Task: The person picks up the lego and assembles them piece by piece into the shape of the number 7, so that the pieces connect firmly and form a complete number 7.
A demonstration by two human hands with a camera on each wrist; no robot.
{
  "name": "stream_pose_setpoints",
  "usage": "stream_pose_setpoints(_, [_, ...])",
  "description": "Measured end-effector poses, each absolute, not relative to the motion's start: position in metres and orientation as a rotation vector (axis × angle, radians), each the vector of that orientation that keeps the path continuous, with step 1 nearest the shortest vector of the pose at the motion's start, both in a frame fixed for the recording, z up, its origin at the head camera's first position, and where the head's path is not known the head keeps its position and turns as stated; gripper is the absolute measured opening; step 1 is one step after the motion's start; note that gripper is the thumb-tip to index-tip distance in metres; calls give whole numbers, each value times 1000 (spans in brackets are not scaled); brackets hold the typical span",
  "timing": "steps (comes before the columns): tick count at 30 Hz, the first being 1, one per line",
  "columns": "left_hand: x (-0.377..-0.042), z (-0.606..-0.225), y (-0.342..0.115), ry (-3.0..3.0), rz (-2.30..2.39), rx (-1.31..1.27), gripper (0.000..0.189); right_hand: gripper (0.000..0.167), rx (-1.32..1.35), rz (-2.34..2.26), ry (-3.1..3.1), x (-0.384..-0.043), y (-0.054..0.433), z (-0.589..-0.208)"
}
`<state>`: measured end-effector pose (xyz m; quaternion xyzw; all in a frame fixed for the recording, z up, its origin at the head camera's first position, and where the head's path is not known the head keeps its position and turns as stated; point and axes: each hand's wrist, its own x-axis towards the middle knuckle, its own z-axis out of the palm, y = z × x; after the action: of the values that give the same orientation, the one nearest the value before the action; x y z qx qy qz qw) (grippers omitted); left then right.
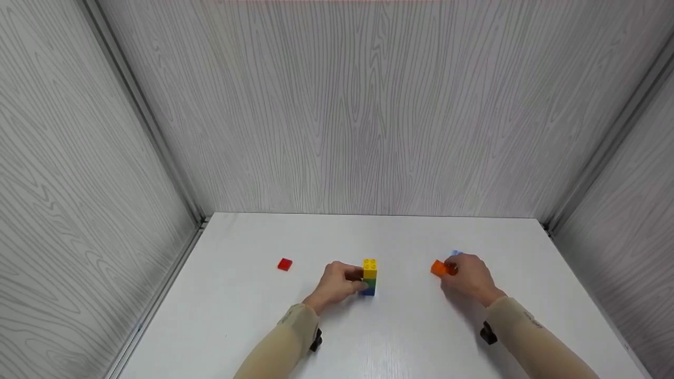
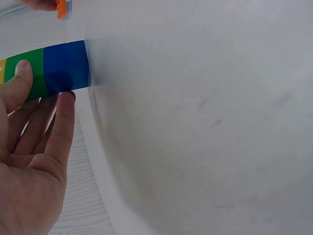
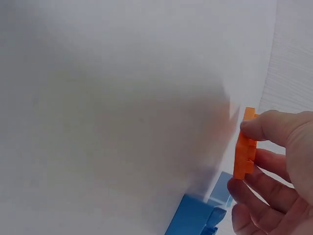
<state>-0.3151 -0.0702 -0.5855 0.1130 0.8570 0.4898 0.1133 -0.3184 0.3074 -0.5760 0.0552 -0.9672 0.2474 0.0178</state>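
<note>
An upright stack of toy bricks (image 1: 369, 269), yellow over green over blue, stands on the white table. My left hand (image 1: 337, 287) holds it from the left side. In the left wrist view, the thumb lies on the green brick (image 2: 36, 73) and the fingers are behind it, with the blue brick (image 2: 66, 66) lowest. Over to the right, my right hand (image 1: 468, 279) pinches a thin orange studded brick (image 3: 244, 147) between thumb and fingers. Close by that hand are a light blue piece (image 3: 221, 188) and a blue studded brick (image 3: 188, 218), the latter partly cut off by the frame.
A flat red piece (image 1: 285, 264) lies on the white table (image 1: 247, 316), left of the stack. Grey wood-grain panels (image 1: 342, 105) enclose the table at the back and both sides.
</note>
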Motion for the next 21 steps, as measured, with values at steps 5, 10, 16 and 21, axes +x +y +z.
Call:
stream_pose_setpoints(5, [-317,-587,-70,2531,1429,332,40,40,179,906,-2925,-321,300,-575])
stream_pose_setpoints(10, [-318,-588,-69,2526,1429,320,40,32,254,930,-2820,-324,298,-578])
stream_pose_setpoints(16, [-317,-587,-68,2509,1437,292,40,33,323,963,-2734,-323,293,-576])
stream_pose_setpoints(21, [-315,-585,-68,2512,1442,280,40,35,350,1067,-2692,-321,283,-569])
